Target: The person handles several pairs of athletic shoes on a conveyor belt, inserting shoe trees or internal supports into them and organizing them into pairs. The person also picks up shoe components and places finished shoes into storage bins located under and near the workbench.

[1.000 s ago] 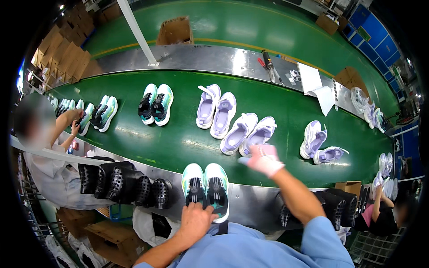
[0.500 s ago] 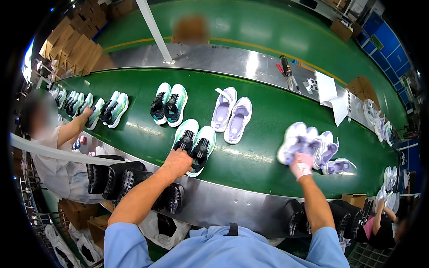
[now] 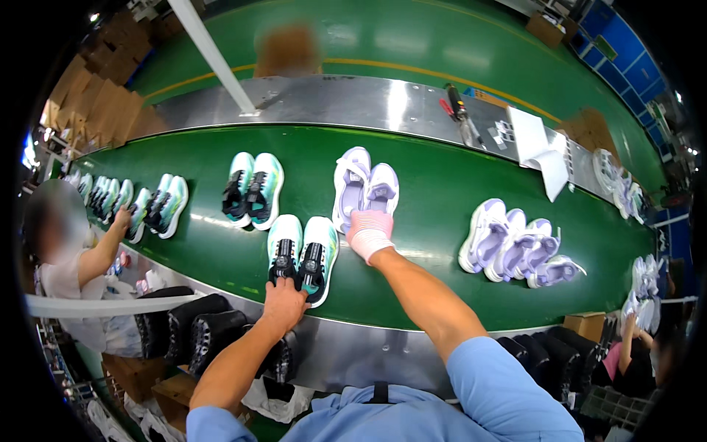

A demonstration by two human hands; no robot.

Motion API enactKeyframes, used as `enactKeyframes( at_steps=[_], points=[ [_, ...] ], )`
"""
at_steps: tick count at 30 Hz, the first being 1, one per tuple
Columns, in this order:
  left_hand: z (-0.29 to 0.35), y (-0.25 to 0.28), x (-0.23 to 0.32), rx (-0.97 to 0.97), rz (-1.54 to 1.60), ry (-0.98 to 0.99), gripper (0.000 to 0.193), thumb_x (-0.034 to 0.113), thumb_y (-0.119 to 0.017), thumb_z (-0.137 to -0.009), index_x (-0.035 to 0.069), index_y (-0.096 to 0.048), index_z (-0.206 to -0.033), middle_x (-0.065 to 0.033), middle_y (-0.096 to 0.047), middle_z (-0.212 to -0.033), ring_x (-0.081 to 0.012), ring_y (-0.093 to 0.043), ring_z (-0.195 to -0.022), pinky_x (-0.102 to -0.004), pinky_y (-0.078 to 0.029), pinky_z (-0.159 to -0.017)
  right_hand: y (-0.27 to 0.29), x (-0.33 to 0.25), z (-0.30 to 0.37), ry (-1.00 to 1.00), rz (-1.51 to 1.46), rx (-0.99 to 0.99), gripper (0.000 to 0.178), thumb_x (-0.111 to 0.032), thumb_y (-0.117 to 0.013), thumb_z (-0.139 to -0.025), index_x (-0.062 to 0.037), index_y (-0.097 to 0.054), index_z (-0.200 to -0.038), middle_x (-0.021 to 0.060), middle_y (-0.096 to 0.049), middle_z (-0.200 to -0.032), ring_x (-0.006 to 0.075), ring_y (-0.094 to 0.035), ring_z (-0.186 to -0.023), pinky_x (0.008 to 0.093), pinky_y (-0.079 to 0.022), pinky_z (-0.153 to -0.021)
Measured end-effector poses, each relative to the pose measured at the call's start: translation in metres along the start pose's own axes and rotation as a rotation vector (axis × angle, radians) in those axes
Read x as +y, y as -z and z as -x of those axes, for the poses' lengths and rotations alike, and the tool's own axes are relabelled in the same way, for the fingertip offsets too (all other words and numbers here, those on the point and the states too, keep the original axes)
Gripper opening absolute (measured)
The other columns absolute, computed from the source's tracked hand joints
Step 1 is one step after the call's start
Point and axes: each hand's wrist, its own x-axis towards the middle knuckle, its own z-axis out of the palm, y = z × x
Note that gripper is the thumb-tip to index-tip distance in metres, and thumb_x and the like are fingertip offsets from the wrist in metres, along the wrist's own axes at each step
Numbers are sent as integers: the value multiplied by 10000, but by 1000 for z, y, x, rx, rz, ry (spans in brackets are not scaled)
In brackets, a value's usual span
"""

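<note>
A pair of white and mint sneakers (image 3: 319, 254) with black collars lies on the green belt (image 3: 412, 295), toes pointing away. My left hand (image 3: 286, 303), bare, has its fingers closed at the heels of this pair. In the middle of the belt is a pair of white and lavender sneakers (image 3: 351, 180). My right hand (image 3: 370, 233), in a pink and white glove, is closed on the heel end of the right lavender sneaker (image 3: 382, 188); its fingertips are partly hidden in the shoe's opening.
Another mint pair (image 3: 252, 190) lies farther left, and several lavender sneakers (image 3: 515, 247) cluster at right. Black shoe lasts (image 3: 213, 339) line the near edge. A co-worker's hand (image 3: 121, 218) touches mint shoes at far left. Tools (image 3: 460, 114) and white paper (image 3: 534, 151) lie on the far metal ledge (image 3: 346, 96).
My right hand has left the lavender sneakers at right and come across to the middle lavender pair. My left hand stays at the mint pair's heels. The whole view has shifted somewhat.
</note>
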Motion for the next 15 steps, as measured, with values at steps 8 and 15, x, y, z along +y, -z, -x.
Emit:
enactKeyframes(
  at_steps=[8, 15],
  points=[
    [-72, 45, 28, -23, 61, 174, 415, 432, -781, -884, 118, -731, -1151, -183, -686, -1127, -363, -682, -1064, -493, -580, -789, 10, 118, 159, -33, 276, -180, 238, -248, -685, -876, -200, -776, -1090, 111, -766, -960, 303, -733, -938, 435, -536, -827],
    [-70, 93, 103, 279, 166, -223, 740, 393, -857, -804, 52, -570, -1394, -233, -656, -1224, -397, -633, -1171, -452, -521, -1015, 68, 92, 215, -234, -40, -91, 310, -376, -716, -897, -145, -763, -1099, 167, -748, -958, 358, -717, -952, 482, -541, -837]
  ],
)
